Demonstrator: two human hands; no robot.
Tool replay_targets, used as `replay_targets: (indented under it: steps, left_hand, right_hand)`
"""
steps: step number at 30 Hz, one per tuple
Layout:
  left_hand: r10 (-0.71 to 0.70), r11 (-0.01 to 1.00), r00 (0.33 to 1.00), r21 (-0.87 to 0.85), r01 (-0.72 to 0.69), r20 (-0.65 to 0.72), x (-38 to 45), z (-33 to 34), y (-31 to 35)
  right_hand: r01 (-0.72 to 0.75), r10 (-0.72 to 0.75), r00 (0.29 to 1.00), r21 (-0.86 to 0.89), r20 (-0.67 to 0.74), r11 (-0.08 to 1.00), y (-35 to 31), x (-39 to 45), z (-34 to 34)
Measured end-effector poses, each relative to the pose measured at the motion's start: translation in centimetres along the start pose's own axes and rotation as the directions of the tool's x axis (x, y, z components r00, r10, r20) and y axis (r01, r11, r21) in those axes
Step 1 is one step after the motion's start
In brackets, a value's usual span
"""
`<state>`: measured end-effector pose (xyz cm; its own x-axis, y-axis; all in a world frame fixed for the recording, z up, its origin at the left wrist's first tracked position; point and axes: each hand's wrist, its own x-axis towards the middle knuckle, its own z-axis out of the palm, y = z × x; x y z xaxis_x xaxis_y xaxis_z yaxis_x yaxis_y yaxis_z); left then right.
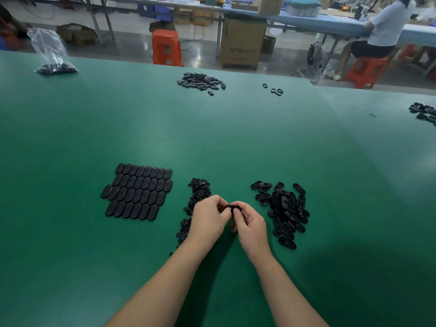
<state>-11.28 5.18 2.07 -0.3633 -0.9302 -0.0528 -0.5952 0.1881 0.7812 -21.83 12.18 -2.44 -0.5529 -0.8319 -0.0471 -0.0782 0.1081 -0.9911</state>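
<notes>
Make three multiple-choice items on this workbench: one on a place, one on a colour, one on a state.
1. The tidy rows of black oval plastic covers lie where, against the loose heap of black oval plastic shells? A left of it; B right of it; C on it.
2. The table mat is which colour? A blue; B grey; C green.
3. The left hand and right hand are? A flat on the mat; B together pinching one small black plastic piece; C empty.
Answers: 1 A, rows lie leftward; 2 C, plainly green; 3 B, both hands' fingers curl round it.
</notes>
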Motion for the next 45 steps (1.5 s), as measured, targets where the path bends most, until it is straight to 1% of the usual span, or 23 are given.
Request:
replay_targets:
  steps: [5, 12, 16, 19, 21, 22, 24, 25, 27, 28, 31, 33, 36, 37, 39, 42, 45]
  left_hand:
    - [0.032, 0.999, 0.999, 0.011, -0.032, -0.006, 0.0, 0.2, -0.1]
    - [0.2, 0.975, 0.98, 0.094, -0.2, 0.008, 0.1, 0.3, -0.5]
    - [0.327, 0.926, 0.945, 0.189, -0.327, 0.033, -0.2, 0.3, -1.1]
    - [0.437, 0.848, 0.899, 0.319, -0.423, 0.031, -0.5, -0.2, -1.5]
    - [0.479, 0.815, 0.878, 0.374, -0.443, -0.004, -0.7, -1.0, -1.7]
    - [0.482, 0.818, 0.875, 0.377, -0.434, -0.038, -0.7, -1.6, -1.8]
    - [0.451, 0.854, 0.88, 0.357, -0.379, -0.145, -0.7, -3.1, -2.5]
    - [0.41, 0.882, 0.889, 0.338, -0.328, -0.206, -0.7, -4.1, -3.1]
    - [0.278, 0.94, 0.902, 0.285, -0.186, -0.33, -0.5, -6.7, -5.1]
    - [0.203, 0.961, 0.896, 0.254, -0.106, -0.396, -0.4, -8.2, -6.4]
    - [0.021, 0.978, 0.827, 0.185, 0.101, -0.562, -0.5, -12.8, -11.2]
    - [-0.084, 0.962, 0.778, 0.152, 0.226, -0.622, -1.0, -15.4, -14.2]
    - [-0.218, 0.922, 0.731, 0.109, 0.371, -0.647, -2.0, -17.5, -17.2]
    - [-0.253, 0.908, 0.729, 0.105, 0.406, -0.636, -2.2, -17.8, -17.7]
    - [-0.304, 0.879, 0.75, 0.131, 0.459, -0.587, -2.4, -17.9, -18.4]
    - [-0.321, 0.871, 0.773, 0.151, 0.468, -0.547, -2.1, -17.7, -18.7]
    - [-0.308, 0.883, 0.761, 0.126, 0.452, -0.571, -1.8, -17.6, -18.8]
  right_hand:
    - [0.01, -0.01, 1.0, 0.006, -0.017, 1.0, 0.0, 0.1, 0.1]
    - [-0.005, 0.004, 0.999, -0.027, -0.037, 1.0, 0.0, 0.1, 0.1]
    - [-0.007, 0.006, 1.0, -0.032, -0.024, 0.999, -0.1, 0.1, 0.0]
    - [0.002, -0.002, 1.0, -0.045, 0.001, 0.999, -0.3, 0.0, 0.0]
    - [0.005, -0.005, 1.0, -0.032, 0.003, 0.999, -0.5, 0.0, 0.0]
    - [0.002, -0.002, 1.0, -0.012, -0.002, 1.0, -0.5, -0.1, 0.1]
    - [-0.006, 0.007, 1.0, 0.011, -0.016, 1.0, -0.7, -0.2, 0.2]
    - [-0.01, 0.01, 1.0, -0.001, -0.017, 1.0, -0.7, -0.2, 0.2]
    - [-0.01, 0.01, 1.0, -0.042, -0.01, 0.999, -0.8, -0.3, 0.1]
    - [-0.011, 0.011, 1.0, -0.055, -0.007, 0.998, -0.8, -0.4, 0.1]
    - [-0.01, 0.009, 1.0, -0.07, -0.004, 0.998, -1.0, -0.5, 0.1]
    - [-0.005, 0.005, 1.0, -0.084, -0.002, 0.996, -1.1, -0.5, 0.2]
    - [-0.003, 0.003, 1.0, -0.098, -0.004, 0.995, -1.2, -0.6, 0.2]
    - [-0.004, 0.004, 1.0, -0.102, -0.004, 0.995, -1.2, -0.7, 0.2]
    - [-0.005, 0.005, 1.0, -0.112, -0.003, 0.994, -1.2, -0.7, 0.2]
    - [-0.004, 0.004, 1.0, -0.128, -0.004, 0.992, -1.3, -0.7, 0.3]
    - [-0.002, 0.001, 1.0, -0.13, -0.013, 0.992, -1.4, -0.7, 0.4]
